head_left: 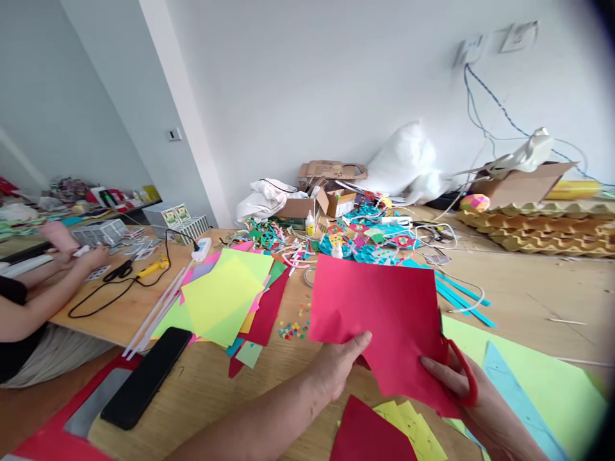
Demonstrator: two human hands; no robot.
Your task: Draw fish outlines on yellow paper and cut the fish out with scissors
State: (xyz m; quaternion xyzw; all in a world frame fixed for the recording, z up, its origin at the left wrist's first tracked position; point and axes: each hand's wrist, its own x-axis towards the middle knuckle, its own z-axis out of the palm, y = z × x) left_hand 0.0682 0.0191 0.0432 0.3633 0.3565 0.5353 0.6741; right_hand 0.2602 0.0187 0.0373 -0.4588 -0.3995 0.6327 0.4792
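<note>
Crimson paper sheet point(375, 294) held above the brown wooden table point(276, 362), at 4 o'clock from the view's centre.
Its long axis runs 10 to 4 o'clock, narrowing toward 4. The left hand point(336, 368) pinches its lower edge, thumb on top, other fingers mostly hidden; the right hand point(480, 410), curled closed, grips red-handled scissors point(473, 379) pointing to 11 o'clock.

The wooden table point(523, 282) carries a black phone point(147, 378) at lower left, coloured paper point(225, 294) left of centre, egg trays point(542, 227) at right.
</note>
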